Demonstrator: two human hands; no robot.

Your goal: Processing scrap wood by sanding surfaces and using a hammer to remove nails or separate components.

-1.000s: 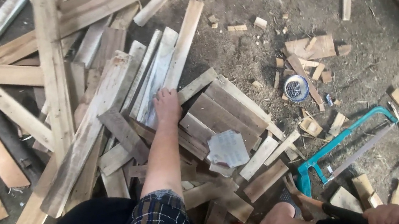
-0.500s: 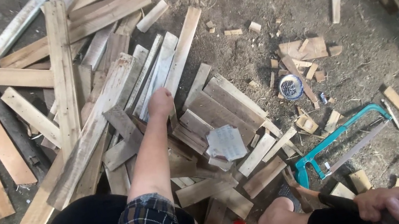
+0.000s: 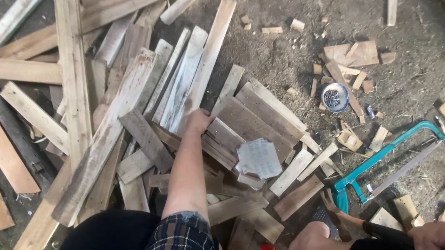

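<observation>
Head view looks down on a heap of weathered planks point(image 3: 113, 112) filling the frame's left and centre, long axes mostly running lower left to upper right. Left hand point(image 3: 198, 121) reaches into the centre, fingers closed over a pale slat point(image 3: 206, 62) stretching up-right from it. Right hand point(image 3: 439, 236), bottom right, grips a dark handle point(image 3: 370, 228) beside a teal hacksaw point(image 3: 385, 158).

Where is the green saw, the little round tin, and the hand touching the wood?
green saw point(image 3: 392, 147), head view, on the curved green frame.
round tin point(image 3: 335, 97), head view, on its open top.
left hand point(image 3: 196, 123), head view, on the back of the hand, resting on the planks point(image 3: 114, 118).
</observation>
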